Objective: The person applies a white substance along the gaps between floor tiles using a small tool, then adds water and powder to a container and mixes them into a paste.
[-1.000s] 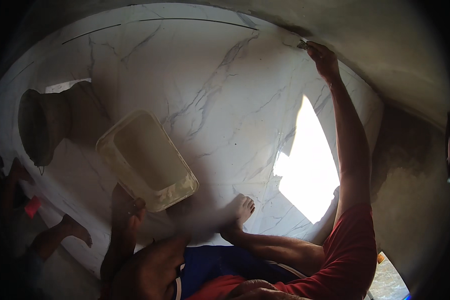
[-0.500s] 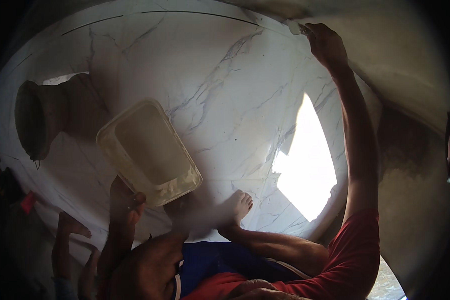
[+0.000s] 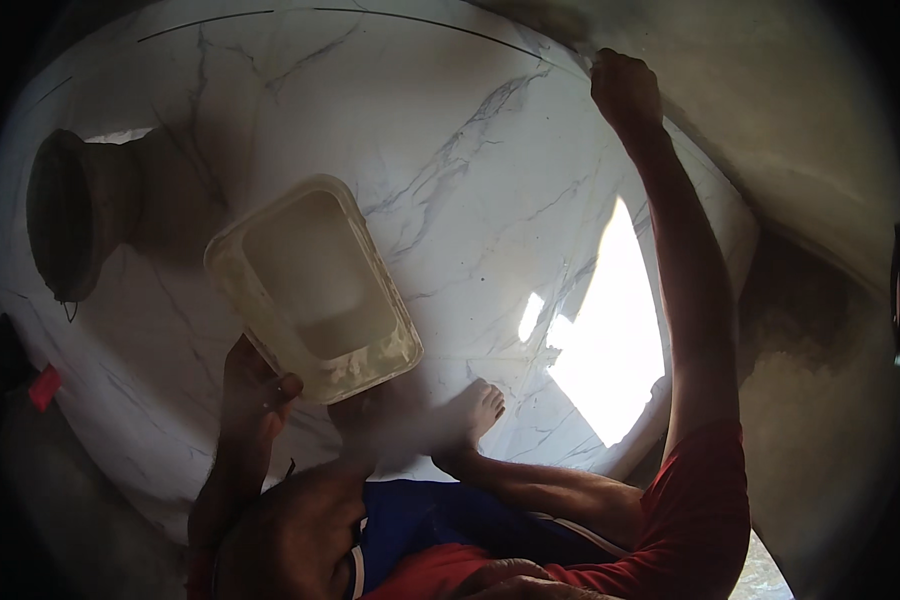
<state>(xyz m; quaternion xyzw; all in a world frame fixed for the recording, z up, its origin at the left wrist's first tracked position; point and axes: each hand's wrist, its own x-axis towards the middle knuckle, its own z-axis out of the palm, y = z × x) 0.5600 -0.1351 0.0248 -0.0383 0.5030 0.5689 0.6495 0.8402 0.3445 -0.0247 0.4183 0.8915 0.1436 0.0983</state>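
Note:
My left hand [image 3: 255,400] is closed on the near-left edge of a cream rectangular plastic tub [image 3: 225,285]. The tub is tilted, and pale, whitish residue coats its inside; I cannot tell how much it holds. My right arm stretches far forward to where the marble-patterned floor meets the wall. There my right hand [image 3: 627,92] is closed around a small paintbrush, mostly hidden by the fingers now; the half-second-old picture shows its pale, flat end.
A grey bucket [image 3: 58,215] with a wire handle stands at the left on the white, grey-veined floor [image 3: 450,250]. A plain wall [image 3: 770,120] runs along the right. Bright sunlight patches lie beside my right arm. A red object [image 3: 45,387] sits at far left.
My right hand has moved slightly left along the floor's edge with the paintbrush. The tub has shifted a little right and up in view. Another person's legs at lower left are gone from view.

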